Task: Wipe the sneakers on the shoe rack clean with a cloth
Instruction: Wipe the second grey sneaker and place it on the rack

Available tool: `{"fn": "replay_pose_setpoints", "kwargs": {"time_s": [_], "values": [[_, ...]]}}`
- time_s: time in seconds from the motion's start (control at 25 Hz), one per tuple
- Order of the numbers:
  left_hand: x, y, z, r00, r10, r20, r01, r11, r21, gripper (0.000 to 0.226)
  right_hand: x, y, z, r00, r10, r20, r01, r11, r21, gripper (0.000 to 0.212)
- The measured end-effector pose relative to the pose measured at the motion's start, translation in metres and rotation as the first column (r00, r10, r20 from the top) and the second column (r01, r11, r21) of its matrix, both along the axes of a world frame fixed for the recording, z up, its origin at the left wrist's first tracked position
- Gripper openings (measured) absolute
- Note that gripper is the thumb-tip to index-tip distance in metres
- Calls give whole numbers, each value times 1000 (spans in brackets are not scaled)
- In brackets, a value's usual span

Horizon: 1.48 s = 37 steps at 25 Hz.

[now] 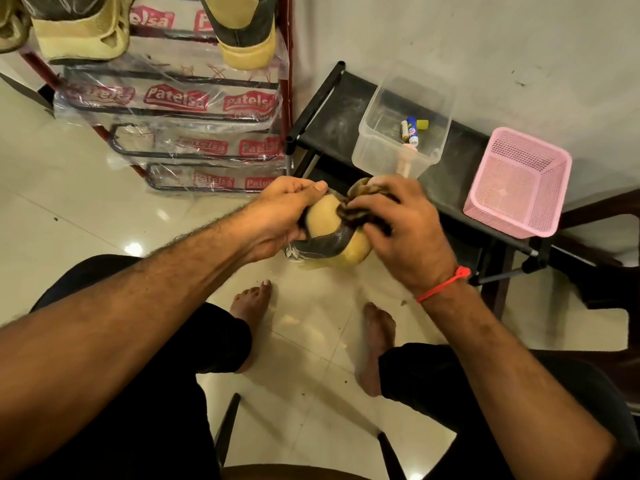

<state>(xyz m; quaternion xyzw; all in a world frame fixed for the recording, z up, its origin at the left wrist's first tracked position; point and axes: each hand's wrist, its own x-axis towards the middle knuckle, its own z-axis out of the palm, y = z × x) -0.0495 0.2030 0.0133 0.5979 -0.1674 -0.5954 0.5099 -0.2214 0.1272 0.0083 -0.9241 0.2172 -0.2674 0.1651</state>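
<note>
A tan and dark grey sneaker (329, 233) hangs in mid-air in front of my knees. My left hand (280, 216) grips its left side, thumb on top. My right hand (398, 223) holds a dark crumpled cloth (356, 211) pressed against the sneaker's upper. Most of the cloth is hidden under my fingers. On the red-framed shoe rack (285, 64) at the top left stand a matching sneaker (242, 32) and other tan shoes (79, 32).
The rack's shelves are lined with clear printed plastic (180, 98). A low black stand (332, 116) by the wall carries a clear plastic tub (370, 147) with small items and a pink mesh basket (519, 181). My bare feet rest on the glossy tiled floor (69, 202).
</note>
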Motion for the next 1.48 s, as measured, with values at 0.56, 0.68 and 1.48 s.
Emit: {"fn": "replay_pose_setpoints", "kwargs": {"time_s": [0.56,0.68,1.48], "values": [[-11,-15,5,783,483,-393,-497,865,72,39,9,2,0,976,-150,155,161,985,-64,36],[-18,-13,7,786,493,-373,-511,858,58,30,12,18,-6,989,-64,131,81,989,-124,27],[-22,-2,12,521,-189,833,251,966,62,28,2,-6,-15,915,-248,319,105,908,404,45]]}}
